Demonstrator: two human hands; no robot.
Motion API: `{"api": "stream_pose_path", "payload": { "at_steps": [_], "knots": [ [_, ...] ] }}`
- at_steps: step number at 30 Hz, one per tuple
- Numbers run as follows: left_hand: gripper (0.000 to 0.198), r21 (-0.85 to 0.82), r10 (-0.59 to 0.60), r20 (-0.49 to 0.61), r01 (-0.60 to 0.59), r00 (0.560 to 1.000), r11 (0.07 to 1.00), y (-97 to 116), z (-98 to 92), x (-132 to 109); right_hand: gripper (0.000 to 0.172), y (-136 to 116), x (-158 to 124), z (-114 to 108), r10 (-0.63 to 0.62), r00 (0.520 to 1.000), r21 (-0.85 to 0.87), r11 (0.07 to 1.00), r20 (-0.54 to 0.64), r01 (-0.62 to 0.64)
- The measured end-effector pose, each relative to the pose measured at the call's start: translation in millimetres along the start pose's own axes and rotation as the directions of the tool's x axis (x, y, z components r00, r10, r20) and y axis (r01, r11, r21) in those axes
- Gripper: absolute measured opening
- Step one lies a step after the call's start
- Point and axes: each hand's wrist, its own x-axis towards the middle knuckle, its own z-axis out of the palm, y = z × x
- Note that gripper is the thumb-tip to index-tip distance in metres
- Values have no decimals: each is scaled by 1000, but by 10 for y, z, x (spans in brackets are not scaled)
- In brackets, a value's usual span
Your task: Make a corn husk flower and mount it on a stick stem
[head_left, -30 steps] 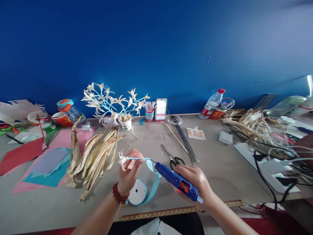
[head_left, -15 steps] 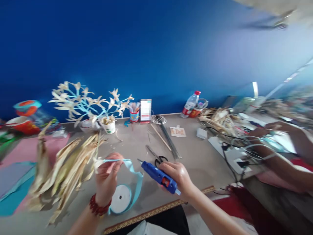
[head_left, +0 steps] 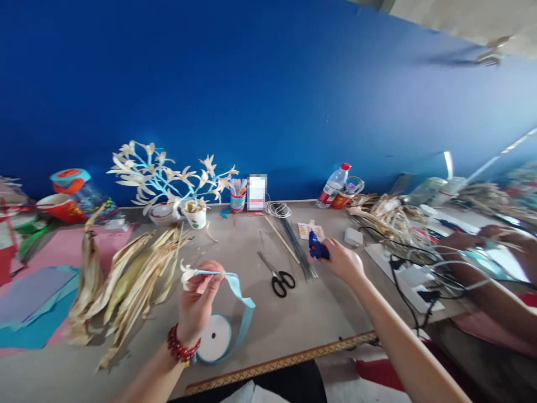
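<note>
My left hand (head_left: 200, 302) is closed, pinching a pale flower (head_left: 187, 274) by its thin stem wrapped in light blue ribbon (head_left: 244, 319). The ribbon's loose length curls down to a white spool (head_left: 215, 337) on the table, just right of my wrist. My right hand (head_left: 344, 260) grips a blue glue gun (head_left: 318, 246) over a small printed card (head_left: 305, 230). Black-handled scissors (head_left: 277, 279) lie open between my hands, beside a bundle of thin dark wires (head_left: 298, 252).
Dried corn husks (head_left: 134, 280) and coloured sheets (head_left: 37, 296) cover the left. Finished-looking flower branches (head_left: 159, 179) stand in cups at the back. A bottle (head_left: 334, 187) is by the wall. A power strip (head_left: 398, 274) with cords lies right, near another person's arms (head_left: 482, 274).
My right hand has carried the glue gun away to the right and back, over the card, uncovering the scissors. My left hand still holds the flower stem. The view has shifted slightly.
</note>
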Motion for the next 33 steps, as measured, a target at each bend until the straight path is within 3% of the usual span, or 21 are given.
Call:
{"api": "stream_pose_path", "payload": {
  "at_steps": [3, 6, 9, 11, 13, 15, 17, 21, 25, 29, 31, 33],
  "knots": [
    [14, 7, -2, 7, 2, 1000, 1000, 10, 20, 8, 33, 220, 117, 109, -85, 996, 10, 996, 28, 84],
    [17, 10, 20, 41, -21, 999, 1000, 30, 36, 25, 27, 123, 58, 20, -218, 965, 42, 973, -146, 226],
    [19, 37, 41, 46, -42, 998, 998, 51, 54, 23, 19, -456, -266, -201, -297, 884, 287, 867, -362, 409],
    [20, 50, 53, 34, -54, 998, 997, 53, 58, 13, 16, -1021, -541, -291, -347, 840, 519, 668, -417, 534],
    [20, 65, 69, 23, -71, 997, 995, 46, 55, 6, 34, -1569, -760, -286, -366, 790, 590, 527, -492, 612],
    [19, 82, 77, 15, -78, 997, 994, 38, 45, 6, 39, -1982, -879, -221, -296, 780, 637, 454, -551, 623],
    [19, 98, 67, 7, -67, 998, 993, 35, 34, 10, 35, -2212, -907, -163, -212, 786, 663, 437, -581, 608],
    [18, 112, 55, 7, -56, 998, 992, 35, 22, 10, 20, -2247, -837, -193, -180, 719, 575, 485, -672, 659],
    [12, 99, 88, 64, -94, 994, 991, 41, 21, 2, 8, -2100, -768, -307, -310, 661, 449, 535, -684, 716],
    [11, 117, 121, 105, -133, 987, 984, 56, 16, 5, 9, -2013, -701, -367, -425, 579, 362, 489, -696, 794],
    [11, 132, 114, 104, -128, 988, 983, 61, 15, 9, 10, -1987, -654, -401, -441, 582, 396, 446, -684, 803],
    [11, 143, 110, 92, -123, 990, 982, 62, 17, 14, 9, -1961, -600, -446, -446, 614, 480, 386, -651, 788]
  ]
}}
